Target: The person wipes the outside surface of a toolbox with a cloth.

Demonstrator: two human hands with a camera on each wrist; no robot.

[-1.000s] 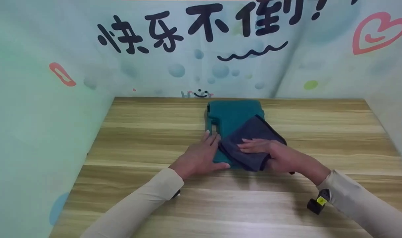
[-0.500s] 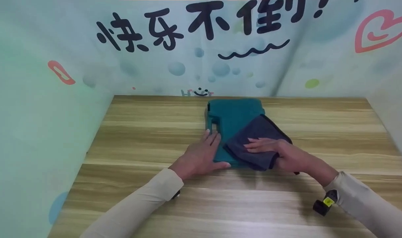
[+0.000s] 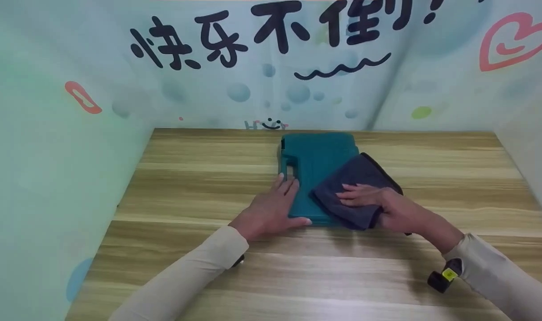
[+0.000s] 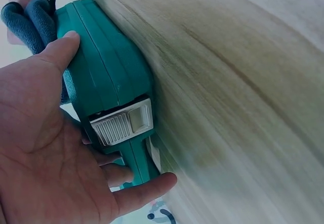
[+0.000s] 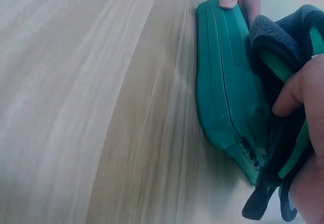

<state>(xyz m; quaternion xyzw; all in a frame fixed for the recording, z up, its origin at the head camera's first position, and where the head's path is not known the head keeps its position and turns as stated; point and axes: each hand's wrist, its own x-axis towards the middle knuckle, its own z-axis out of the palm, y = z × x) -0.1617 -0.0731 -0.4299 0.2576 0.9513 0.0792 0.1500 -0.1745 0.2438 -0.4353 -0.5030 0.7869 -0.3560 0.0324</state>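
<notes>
A teal hard plastic case (image 3: pixel 320 156) with a built-in handle lies flat on the table. My left hand (image 3: pixel 271 209) rests against its left side, fingers stretched toward the handle opening and thumb on the near edge. A silver latch (image 4: pixel 123 122) shows beside this hand in the left wrist view. On the case's right part, my right hand (image 3: pixel 380 203) presses a folded dark blue-grey cloth (image 3: pixel 357 174) with fingers laid flat on top. In the right wrist view the thumb (image 5: pixel 296 95) is tucked into the cloth's folds, whose inner side is green. The cloth covers the case's near right corner.
The wood-grain table (image 3: pixel 195 178) ends at a printed backdrop (image 3: pixel 199 98) behind the case. Pale side walls stand at left and right. A small black wrist camera (image 3: pixel 442 278) hangs under the right sleeve.
My right hand has slid the cloth to the right across the case, uncovering more of its middle. The left hand stays in place on the case.
</notes>
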